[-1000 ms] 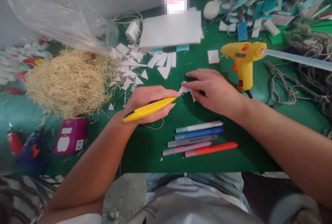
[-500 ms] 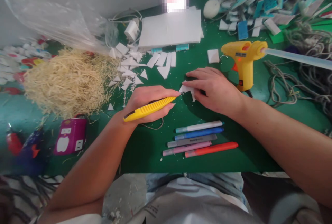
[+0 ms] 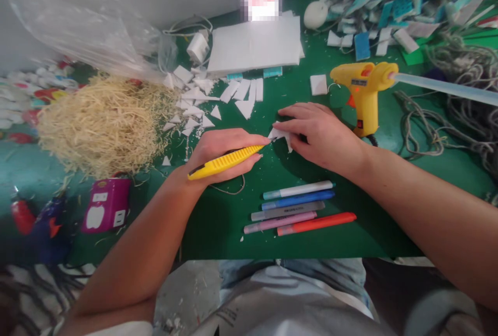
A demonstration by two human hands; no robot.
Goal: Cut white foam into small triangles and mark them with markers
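Observation:
My left hand (image 3: 218, 154) is closed around a yellow utility knife (image 3: 227, 161), its handle slanting up to the right. The blade tip meets a small white foam piece (image 3: 280, 134) on the green table. My right hand (image 3: 317, 131) holds that piece down from the other side, index finger on top and thumb close by, the other fingers stretched out. Part of the piece is hidden under those fingers. White foam scraps (image 3: 192, 100), strips and triangles among them, lie beyond my left hand. A square foam piece (image 3: 319, 84) sits beyond my right hand.
Several markers (image 3: 298, 190) lie nearest me. A yellow glue gun (image 3: 363, 92) stands at right, its glue stick (image 3: 443, 87) jutting out, beside grey cord (image 3: 412, 128). Left are a straw heap (image 3: 101, 123) and a purple box (image 3: 107, 205). White sheets (image 3: 254, 43) lie at the back.
The rear end of the knife has risen very slightly as its handle tilts a little. Both hands otherwise stay in place on the same foam piece.

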